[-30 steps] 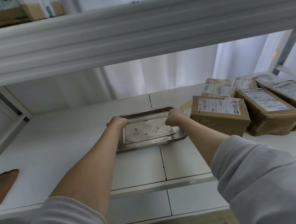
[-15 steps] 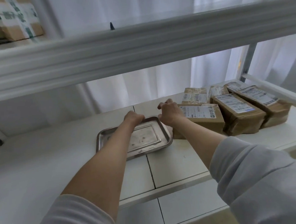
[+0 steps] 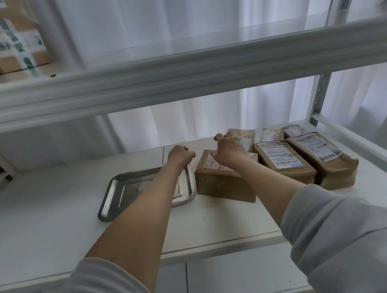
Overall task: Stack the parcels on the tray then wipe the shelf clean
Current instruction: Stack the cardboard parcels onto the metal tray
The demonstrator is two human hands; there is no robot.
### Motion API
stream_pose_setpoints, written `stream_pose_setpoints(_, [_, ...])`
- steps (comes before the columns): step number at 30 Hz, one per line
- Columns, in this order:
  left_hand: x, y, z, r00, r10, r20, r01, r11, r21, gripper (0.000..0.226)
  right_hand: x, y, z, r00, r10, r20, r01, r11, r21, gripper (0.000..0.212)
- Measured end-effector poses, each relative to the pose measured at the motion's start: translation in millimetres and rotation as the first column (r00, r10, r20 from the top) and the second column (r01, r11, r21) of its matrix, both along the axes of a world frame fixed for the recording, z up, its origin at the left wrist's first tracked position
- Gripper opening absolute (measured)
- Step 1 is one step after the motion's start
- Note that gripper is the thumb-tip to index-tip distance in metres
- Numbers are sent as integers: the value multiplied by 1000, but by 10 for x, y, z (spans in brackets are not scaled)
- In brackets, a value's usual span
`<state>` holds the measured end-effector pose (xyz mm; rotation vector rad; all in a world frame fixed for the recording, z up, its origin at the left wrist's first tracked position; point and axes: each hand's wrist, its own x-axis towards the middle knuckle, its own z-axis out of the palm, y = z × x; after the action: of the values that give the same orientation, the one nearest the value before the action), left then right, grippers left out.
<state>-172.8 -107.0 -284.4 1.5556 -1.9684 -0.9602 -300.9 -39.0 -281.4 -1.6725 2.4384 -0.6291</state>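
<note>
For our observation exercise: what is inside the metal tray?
Visible parts of the tray are bare metal. The left forearm hides part of its right half.

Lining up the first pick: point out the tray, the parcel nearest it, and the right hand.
tray [image 3: 127,191]: head view, bare floor in its left half.
nearest parcel [image 3: 222,187]: head view, its front side.
right hand [image 3: 230,149]: head view, back of the hand.
</note>
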Motion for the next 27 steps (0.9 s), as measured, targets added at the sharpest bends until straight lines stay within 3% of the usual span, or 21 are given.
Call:
stream_pose_setpoints(4, [-222, 216, 3, 994, 104, -34, -105, 994, -26, 5, -313, 175, 25, 999, 35, 30, -36, 999, 35, 60])
stream_pose_setpoints(7, [-327, 394, -31, 979, 204, -14, -204, 979, 15, 45, -491, 314, 0, 996, 62, 59, -70, 989, 133, 80])
stream_pose_setpoints(11, [-361, 598, -98, 947, 318, 51, -321, 946, 50, 49, -663, 372, -101, 987, 123, 106, -149, 946, 289, 105])
stream_pose_setpoints(15, [-331, 729, -169, 943, 328, 49, -331, 937, 114, 23, -657, 366, -131, 978, 178, 104, -202, 928, 313, 106])
stream_pose_setpoints(20, [-364, 861, -230, 953, 303, -26, -292, 934, 206, 34, -622, 327, -125, 981, 189, 44, -192, 920, 341, 111])
stream_pose_setpoints(23, [-412, 908, -243, 949, 300, -98, -261, 921, 288, 21, -622, 352, -96, 984, 178, -3, -166, 924, 343, 107])
stream_pose_setpoints(27, [-442, 939, -222, 942, 317, -109, -272, 913, 302, 26, -610, 314, -84, 982, 189, 24, -184, 902, 390, 112])
